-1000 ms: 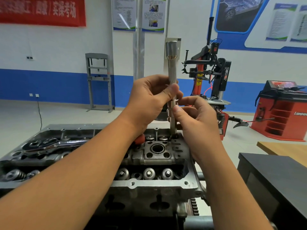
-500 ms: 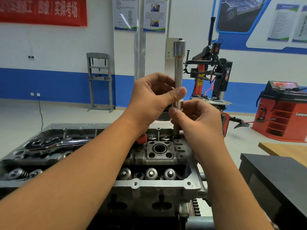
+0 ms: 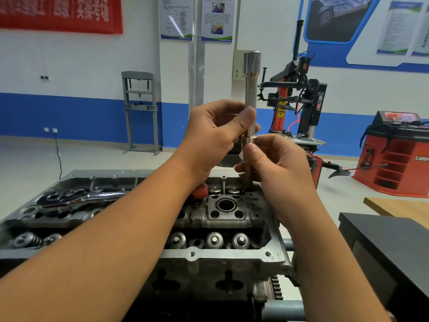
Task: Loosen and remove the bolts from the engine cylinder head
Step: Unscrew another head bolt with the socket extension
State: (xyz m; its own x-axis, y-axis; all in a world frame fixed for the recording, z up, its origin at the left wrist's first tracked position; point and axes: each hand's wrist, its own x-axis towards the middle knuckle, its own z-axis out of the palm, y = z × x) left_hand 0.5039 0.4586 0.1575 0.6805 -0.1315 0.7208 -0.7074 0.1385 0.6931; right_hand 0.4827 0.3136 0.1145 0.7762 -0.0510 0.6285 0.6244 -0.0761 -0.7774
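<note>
- A workshop with white walls and a blue band fills the top of the frame; a red and black tyre-changing machine (image 3: pixel 299 98) stands right of centre, and a black-topped table (image 3: pixel 390 238) sits at the lower right.
- The grey cast-metal engine cylinder head (image 3: pixel 218 254), valve springs exposed, spans the lower middle of the frame; a chrome ratchet wrench (image 3: pixel 76 198) lies on its left part.
- A long, polished steel extension socket (image 3: pixel 251 89) stands nearly upright just right of centre, its lower end dropping into a recess at the head's far right corner. The bolt itself is hidden down there.
- The left hand (image 3: pixel 216 138) pinches the shaft between thumb and fingers above the collar; the right hand (image 3: pixel 276 163) pinches the collar and the thinner stem below it.
- Judgement: the bolt seems already broken loose and is being spun out by hand.
- To do it well, keep the tool in line with the bolt so it does not cam off, roll it with light fingertip pressure, and lift only once the thread runs free.
- Risk: tilting the tool may drop the bolt back into the recess.
</note>
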